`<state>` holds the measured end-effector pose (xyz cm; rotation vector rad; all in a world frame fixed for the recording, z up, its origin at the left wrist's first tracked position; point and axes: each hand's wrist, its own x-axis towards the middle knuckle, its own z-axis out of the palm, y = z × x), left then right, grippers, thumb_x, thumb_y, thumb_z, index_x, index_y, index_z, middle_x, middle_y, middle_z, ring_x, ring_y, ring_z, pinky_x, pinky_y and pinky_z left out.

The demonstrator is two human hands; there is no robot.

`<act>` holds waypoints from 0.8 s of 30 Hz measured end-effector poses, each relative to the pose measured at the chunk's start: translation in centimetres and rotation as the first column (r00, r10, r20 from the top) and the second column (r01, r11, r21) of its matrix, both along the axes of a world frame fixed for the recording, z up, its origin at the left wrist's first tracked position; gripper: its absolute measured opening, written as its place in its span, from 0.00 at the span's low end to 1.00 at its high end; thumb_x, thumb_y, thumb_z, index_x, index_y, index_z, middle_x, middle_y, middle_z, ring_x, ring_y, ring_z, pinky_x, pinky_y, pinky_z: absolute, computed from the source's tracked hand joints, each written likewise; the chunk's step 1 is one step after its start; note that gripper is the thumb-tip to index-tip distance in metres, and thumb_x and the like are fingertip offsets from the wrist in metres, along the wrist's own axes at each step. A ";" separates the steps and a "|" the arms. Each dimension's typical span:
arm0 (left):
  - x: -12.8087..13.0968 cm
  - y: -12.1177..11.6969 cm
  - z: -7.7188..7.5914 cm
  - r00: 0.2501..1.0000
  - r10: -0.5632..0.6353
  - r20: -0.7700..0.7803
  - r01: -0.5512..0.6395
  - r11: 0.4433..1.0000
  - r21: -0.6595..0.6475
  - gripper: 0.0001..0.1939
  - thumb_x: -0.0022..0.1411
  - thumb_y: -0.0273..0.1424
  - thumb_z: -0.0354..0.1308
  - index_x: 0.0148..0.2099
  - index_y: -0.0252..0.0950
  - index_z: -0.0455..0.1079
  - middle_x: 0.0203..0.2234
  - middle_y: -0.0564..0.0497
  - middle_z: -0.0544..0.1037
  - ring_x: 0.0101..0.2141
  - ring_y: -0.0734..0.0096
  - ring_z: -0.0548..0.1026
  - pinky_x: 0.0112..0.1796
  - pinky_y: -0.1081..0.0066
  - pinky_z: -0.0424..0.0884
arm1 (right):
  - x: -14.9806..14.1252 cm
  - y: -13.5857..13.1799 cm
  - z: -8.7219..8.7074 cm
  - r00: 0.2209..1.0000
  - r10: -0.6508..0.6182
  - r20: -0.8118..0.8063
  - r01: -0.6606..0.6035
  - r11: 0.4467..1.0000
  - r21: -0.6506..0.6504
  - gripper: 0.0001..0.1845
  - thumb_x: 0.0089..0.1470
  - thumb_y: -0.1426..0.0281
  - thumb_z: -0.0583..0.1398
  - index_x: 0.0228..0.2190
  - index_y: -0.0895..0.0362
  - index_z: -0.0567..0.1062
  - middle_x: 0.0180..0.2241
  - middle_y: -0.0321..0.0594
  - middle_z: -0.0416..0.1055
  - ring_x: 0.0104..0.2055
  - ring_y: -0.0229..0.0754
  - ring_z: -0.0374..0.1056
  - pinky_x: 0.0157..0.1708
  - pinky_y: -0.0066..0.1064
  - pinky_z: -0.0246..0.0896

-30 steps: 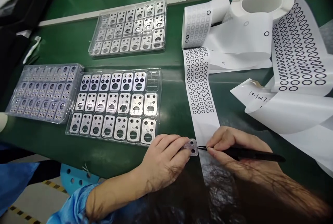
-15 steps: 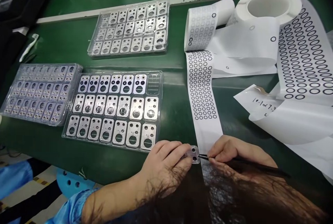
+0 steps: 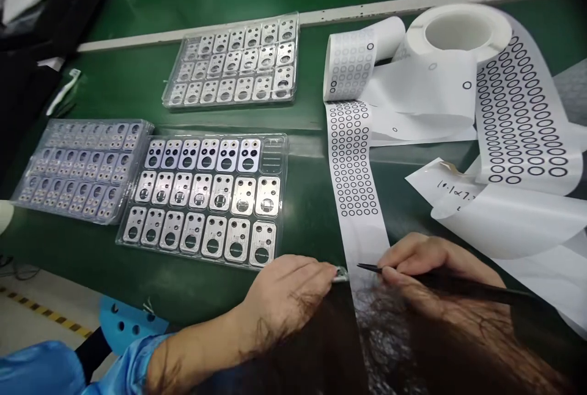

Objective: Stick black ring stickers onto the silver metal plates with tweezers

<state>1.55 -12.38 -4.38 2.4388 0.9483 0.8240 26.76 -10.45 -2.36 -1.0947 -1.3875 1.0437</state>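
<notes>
My left hand (image 3: 293, 288) is closed around a small metal plate with round holes (image 3: 340, 274); most of it is hidden by my fingers, and its showing end is tilted almost edge-on. In my right hand (image 3: 426, 266) is a pair of black tweezers (image 3: 368, 268). Their tips look closed and hover over the bare part of a white sticker strip (image 3: 355, 166), apart from the plate. Black ring stickers in rows cover the strip's upper part. Left of my hands, a clear tray (image 3: 283, 199) carries similar plates, with one pocket vacant at its top right.
Two more clear trays of plates stand at the left (image 3: 82, 169) and at the back (image 3: 232, 62). A white sticker roll (image 3: 458, 25) and loose sticker sheets (image 3: 523, 217) lie at the right. A blue stool (image 3: 131, 324) is below the table's edge. Hair crosses the lower view.
The tweezers have drawn back to the right, away from the plate. My left hand has turned the plate from facing up to nearly edge-on. The whole view has shifted slightly.
</notes>
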 end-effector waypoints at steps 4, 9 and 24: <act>0.0 0.5 2.6 0.952 0.225 0.206 -0.052 0.785 -0.617 0.17 0.80 0.35 0.56 0.56 0.30 0.81 0.38 0.44 0.87 0.37 0.69 0.87 0.38 0.77 0.83 | 0.3 -0.3 -0.5 0.992 -0.096 -0.076 0.097 0.995 0.013 0.10 0.57 0.75 0.70 0.29 0.51 0.76 0.29 0.33 0.79 0.28 0.34 0.78 0.28 0.16 0.74; 0.1 0.7 4.0 0.816 0.533 0.221 0.147 0.177 -0.973 0.33 0.67 0.56 0.69 0.53 0.28 0.84 0.27 0.44 0.81 0.25 0.73 0.80 0.25 0.79 0.78 | -0.1 -0.6 -1.4 0.994 -0.072 -0.083 0.074 0.997 0.022 0.10 0.61 0.68 0.72 0.31 0.51 0.76 0.29 0.36 0.79 0.28 0.34 0.77 0.28 0.15 0.73; 0.0 0.9 4.0 0.800 0.542 0.257 0.271 0.056 -0.961 0.33 0.61 0.57 0.73 0.50 0.30 0.84 0.26 0.47 0.80 0.22 0.78 0.77 0.24 0.81 0.76 | -0.1 -1.0 -2.2 0.998 -0.030 -0.051 0.033 0.998 0.055 0.10 0.61 0.70 0.71 0.31 0.51 0.75 0.30 0.36 0.78 0.29 0.35 0.76 0.28 0.17 0.73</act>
